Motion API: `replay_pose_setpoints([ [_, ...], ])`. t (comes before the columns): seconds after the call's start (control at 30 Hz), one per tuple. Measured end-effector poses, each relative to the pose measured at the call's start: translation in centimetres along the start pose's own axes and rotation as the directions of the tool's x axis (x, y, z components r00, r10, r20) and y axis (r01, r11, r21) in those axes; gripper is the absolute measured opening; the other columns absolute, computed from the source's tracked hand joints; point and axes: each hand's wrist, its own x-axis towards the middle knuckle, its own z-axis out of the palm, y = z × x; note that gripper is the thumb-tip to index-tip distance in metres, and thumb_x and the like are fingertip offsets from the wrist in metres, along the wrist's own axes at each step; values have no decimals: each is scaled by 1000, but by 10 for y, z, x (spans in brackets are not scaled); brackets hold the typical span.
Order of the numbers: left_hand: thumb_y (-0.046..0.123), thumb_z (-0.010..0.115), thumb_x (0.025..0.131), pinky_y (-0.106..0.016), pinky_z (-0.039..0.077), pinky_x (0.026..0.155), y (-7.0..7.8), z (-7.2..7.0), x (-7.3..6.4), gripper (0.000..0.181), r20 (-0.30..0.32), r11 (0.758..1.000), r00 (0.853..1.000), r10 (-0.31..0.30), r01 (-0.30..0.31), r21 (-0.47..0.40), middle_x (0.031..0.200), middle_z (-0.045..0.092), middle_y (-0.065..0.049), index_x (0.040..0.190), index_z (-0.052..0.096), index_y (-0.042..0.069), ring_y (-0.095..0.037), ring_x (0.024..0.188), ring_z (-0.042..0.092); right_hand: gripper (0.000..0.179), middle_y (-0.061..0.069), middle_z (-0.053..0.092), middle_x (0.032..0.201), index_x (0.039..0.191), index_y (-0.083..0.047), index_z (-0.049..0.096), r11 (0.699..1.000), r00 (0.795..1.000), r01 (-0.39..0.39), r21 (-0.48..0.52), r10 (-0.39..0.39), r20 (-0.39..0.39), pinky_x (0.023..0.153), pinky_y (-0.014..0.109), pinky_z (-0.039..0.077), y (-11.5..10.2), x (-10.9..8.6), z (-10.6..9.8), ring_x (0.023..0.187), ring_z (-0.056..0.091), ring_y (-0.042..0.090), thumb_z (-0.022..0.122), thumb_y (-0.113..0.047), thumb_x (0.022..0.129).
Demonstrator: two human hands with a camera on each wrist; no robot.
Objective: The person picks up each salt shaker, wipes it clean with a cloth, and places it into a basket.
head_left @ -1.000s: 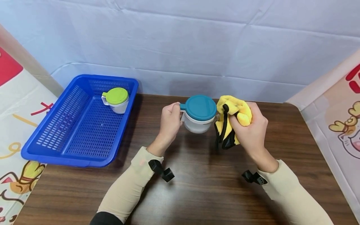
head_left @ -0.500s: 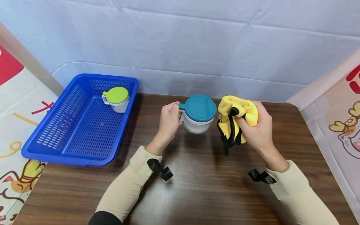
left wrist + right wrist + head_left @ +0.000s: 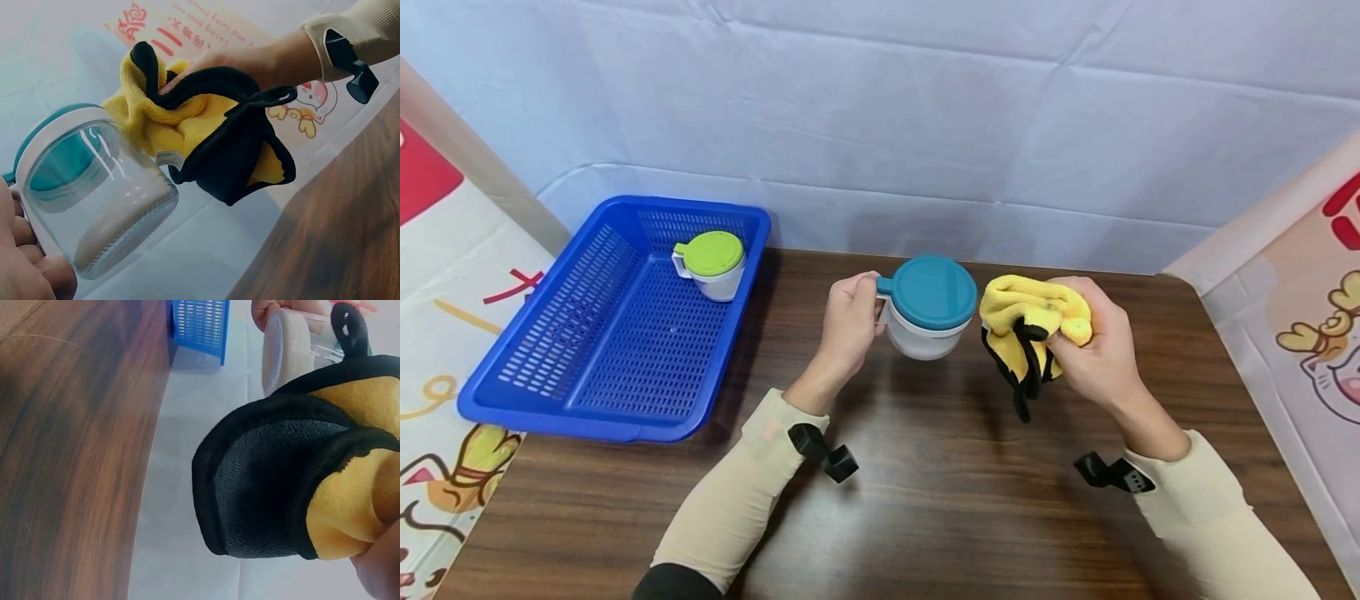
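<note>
My left hand [image 3: 850,325] grips the handle of a clear glass jar [image 3: 125,187] with a teal lid [image 3: 934,292]. Some pale contents lie along the jar's bottom in the left wrist view. Bunched in my right hand [image 3: 1101,342] is a yellow cloth [image 3: 1022,308] with black edging and a dark reverse side. The cloth hangs just right of the jar, its black loop dangling downward. Both jar and cloth are held up above the wooden table [image 3: 925,517].
To the left stands a blue plastic basket [image 3: 700,392] with slotted walls. In its far right corner sits a similar jar with a lime-green lid [image 3: 711,254]. A pale curtain [image 3: 880,125] hangs behind the table.
My right hand has drawn the cloth away from the jar, to the right, and the cloth has sunk a little. My left hand keeps the jar almost in place, its lid tipped slightly more toward me.
</note>
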Motion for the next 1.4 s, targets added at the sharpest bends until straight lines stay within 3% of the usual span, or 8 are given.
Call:
replay_pose_setpoints([
  [0.23, 6, 36, 98, -21, 24, 45, 0, 1, -1, 38, 32, 1000, 999, -13, 14, -28, 51, 31, 4, 61, 41, 10, -12, 46, 25, 42, -13, 65, 107, 113, 9, 64, 1000, 999, -4, -4, 4, 36, 72, 20, 43, 0, -1, 3, 82, 55, 9, 68, 20, 73],
  [0.47, 5, 35, 97, -21, 26, 45, 0, 3, -3, 37, 59, 1000, 998, -25, 25, -5, 51, 31, 4, 62, 42, 10, -10, 46, 27, 44, -6, 69, 112, 119, 6, 66, 998, 996, -67, 7, 66, 59, 80, 20, 47, 0, 0, 9, 94, 62, 9, 70, 16, 77],
  [0.9, 6, 35, 95, -23, 27, 45, -3, 4, -5, 36, 106, 998, 994, 2, -8, 55, 51, 29, 4, 60, 38, 12, -11, 44, 28, 40, -16, 64, 106, 118, 2, 67, 992, 996, -90, -87, 90, -3, 73, 23, 40, 1, 2, 16, 83, 53, 10, 71, 13, 80],
  [1.1, 7, 36, 95, -24, 28, 45, -4, 7, -6, 35, 120, 998, 993, -9, 2, 56, 51, 30, 3, 61, 39, 9, -13, 44, 29, 43, -20, 63, 106, 120, -1, 67, 982, 990, -139, -127, 139, -11, 78, 21, 42, 1, 6, 18, 88, 56, 8, 67, 14, 80],
  [1.4, 7, 36, 95, -23, 25, 44, -7, 11, -7, 35, 127, 998, 992, -15, 7, 67, 51, 29, 3, 61, 39, 10, -16, 44, 25, 38, -18, 61, 101, 118, 2, 67, 979, 986, -164, -117, 163, -22, 75, 25, 38, 7, 16, 20, 84, 51, 12, 62, 15, 82],
])
